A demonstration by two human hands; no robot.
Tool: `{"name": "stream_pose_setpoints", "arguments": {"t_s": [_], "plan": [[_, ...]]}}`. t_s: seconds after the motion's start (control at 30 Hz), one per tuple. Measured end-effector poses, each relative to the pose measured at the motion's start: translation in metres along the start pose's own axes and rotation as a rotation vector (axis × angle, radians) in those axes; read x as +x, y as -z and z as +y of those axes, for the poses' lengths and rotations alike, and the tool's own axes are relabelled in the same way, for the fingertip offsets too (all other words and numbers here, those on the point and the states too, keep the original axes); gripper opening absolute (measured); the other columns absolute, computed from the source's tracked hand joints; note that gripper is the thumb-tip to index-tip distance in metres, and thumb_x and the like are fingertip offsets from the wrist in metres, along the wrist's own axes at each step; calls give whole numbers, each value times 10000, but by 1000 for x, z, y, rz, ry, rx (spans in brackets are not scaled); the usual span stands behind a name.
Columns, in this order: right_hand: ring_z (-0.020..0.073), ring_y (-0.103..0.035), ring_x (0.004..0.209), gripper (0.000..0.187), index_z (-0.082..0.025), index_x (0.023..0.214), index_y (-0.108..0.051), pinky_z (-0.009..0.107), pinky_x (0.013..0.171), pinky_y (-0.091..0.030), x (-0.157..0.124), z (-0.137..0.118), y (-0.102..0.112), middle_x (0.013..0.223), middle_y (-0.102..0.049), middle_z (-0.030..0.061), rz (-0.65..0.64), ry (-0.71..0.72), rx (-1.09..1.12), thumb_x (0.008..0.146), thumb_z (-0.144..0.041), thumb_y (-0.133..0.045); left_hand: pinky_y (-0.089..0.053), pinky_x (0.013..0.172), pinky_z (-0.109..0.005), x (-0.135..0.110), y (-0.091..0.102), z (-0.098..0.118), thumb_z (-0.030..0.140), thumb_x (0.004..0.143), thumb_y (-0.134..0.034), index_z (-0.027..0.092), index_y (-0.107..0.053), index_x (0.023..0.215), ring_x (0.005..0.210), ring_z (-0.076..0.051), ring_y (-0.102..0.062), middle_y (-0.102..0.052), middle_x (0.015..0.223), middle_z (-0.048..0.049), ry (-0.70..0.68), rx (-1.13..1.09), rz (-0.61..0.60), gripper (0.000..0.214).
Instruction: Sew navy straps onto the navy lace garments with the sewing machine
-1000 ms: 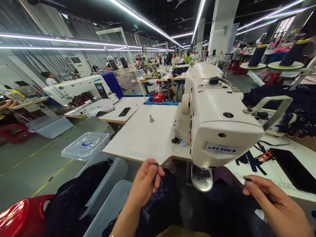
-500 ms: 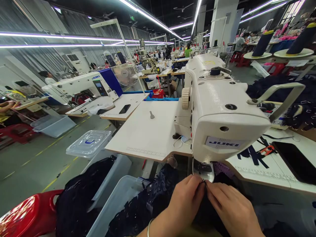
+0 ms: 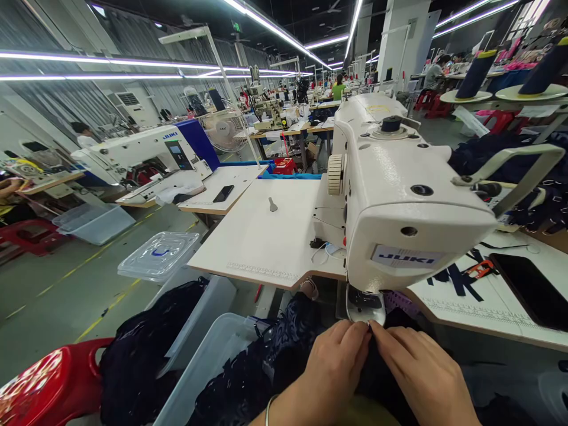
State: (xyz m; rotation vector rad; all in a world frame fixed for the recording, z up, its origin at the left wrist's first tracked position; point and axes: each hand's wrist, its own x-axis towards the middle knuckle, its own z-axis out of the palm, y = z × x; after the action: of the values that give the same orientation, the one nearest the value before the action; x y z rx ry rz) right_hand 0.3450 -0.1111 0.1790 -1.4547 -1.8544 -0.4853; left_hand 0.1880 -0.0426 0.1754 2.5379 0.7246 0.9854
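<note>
My left hand (image 3: 338, 361) and my right hand (image 3: 415, 367) meet fingertip to fingertip at the lower middle. Both are closed in a pinch on dark navy fabric (image 3: 375, 378), which hangs below and between them. Only a tiny bit of it shows at the fingertips, so its shape is hidden. Just beyond the fingers lies the metal work plate (image 3: 365, 305) of a white JUKI sewing machine (image 3: 399, 177). The fingertips are at the plate's near edge; whether they touch it I cannot tell.
Clear plastic bins (image 3: 213, 355) with dark lace garments (image 3: 248, 378) stand left of my hands, beside a red stool (image 3: 53, 378). A white table (image 3: 261, 236) bears a small metal piece (image 3: 272, 205). At right are a phone (image 3: 528, 290), cut navy straps (image 3: 459, 281) and an orange-handled tool (image 3: 481, 270).
My fingertips have shifted slightly, and the dark piece that showed between them is now mostly covered. The view has moved a little. Both hands stay pinched together.
</note>
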Motion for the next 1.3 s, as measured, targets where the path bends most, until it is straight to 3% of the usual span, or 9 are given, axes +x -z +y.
{"name": "stream_pose_setpoints", "arguments": {"t_s": [0.17,0.27,0.4,0.53,0.7,0.97,1.07,1.17,1.3], "plan": [[157,-575,633,170,-106,1046,-655,318,647,-411,0,-3,0,704,-636,40,42,-60,-23,973,-130,-504,-488,583,-215,2,-3,0,154,978,-437,183,-555,1020,626,-136,-589,-610,745,-19,52,-23,104,129],[153,-567,600,106,-110,1000,-645,321,648,-423,-1,-4,-1,670,-625,26,66,-105,-63,949,-141,-557,-456,555,-187,5,-4,1,141,946,-465,200,-568,932,591,-114,-574,-597,703,5,120,-98,92,120],[169,-602,645,220,-120,1110,-641,332,655,-431,-9,-1,-2,743,-663,46,-59,0,-61,956,-105,-484,-443,557,-183,6,-2,3,167,966,-454,201,-577,925,591,-107,-566,-599,708,4,130,-128,68,134],[174,-616,687,329,-152,1199,-629,336,678,-439,-16,4,0,804,-682,52,-124,11,-73,946,-61,-438,-451,573,-233,7,6,0,188,1014,-370,158,-577,994,613,-137,-569,-623,734,-26,-88,86,9,209],[176,-649,717,211,-150,1131,-626,333,731,-503,-13,4,0,835,-702,55,-53,-103,51,966,-134,-495,-434,562,-277,7,13,-2,128,1010,-274,87,-553,1113,643,-155,-577,-653,823,-61,-347,250,-79,301],[140,-712,956,305,-212,1287,-535,199,841,-580,-14,2,3,1085,-731,45,-122,-286,352,994,-190,-452,-392,523,-288,2,9,-2,137,992,-426,126,-538,1227,595,-137,-558,-595,709,2,-228,332,-12,260],[125,-717,955,325,-255,1302,-546,157,844,-567,-14,5,6,1110,-728,15,-198,-373,418,984,-217,-491,-373,512,-303,2,8,-1,155,991,-433,167,-568,1161,589,-143,-552,-580,701,7,-193,320,-47,218],[130,-705,974,241,-285,1177,-631,182,893,-555,-12,8,9,1116,-709,4,-218,-377,494,978,-234,-505,-370,513,-312,4,8,1,138,975,-438,176,-587,1013,599,-152,-550,-574,707,-2,-156,297,-68,158],[159,-681,1031,258,-286,1212,-617,208,891,-562,-9,9,9,1167,-673,29,-248,-371,521,977,-257,-513,-364,501,-304,6,6,3,144,986,-417,187,-571,920,583,-150,-543,-577,695,-1,-125,272,-30,173]]}}
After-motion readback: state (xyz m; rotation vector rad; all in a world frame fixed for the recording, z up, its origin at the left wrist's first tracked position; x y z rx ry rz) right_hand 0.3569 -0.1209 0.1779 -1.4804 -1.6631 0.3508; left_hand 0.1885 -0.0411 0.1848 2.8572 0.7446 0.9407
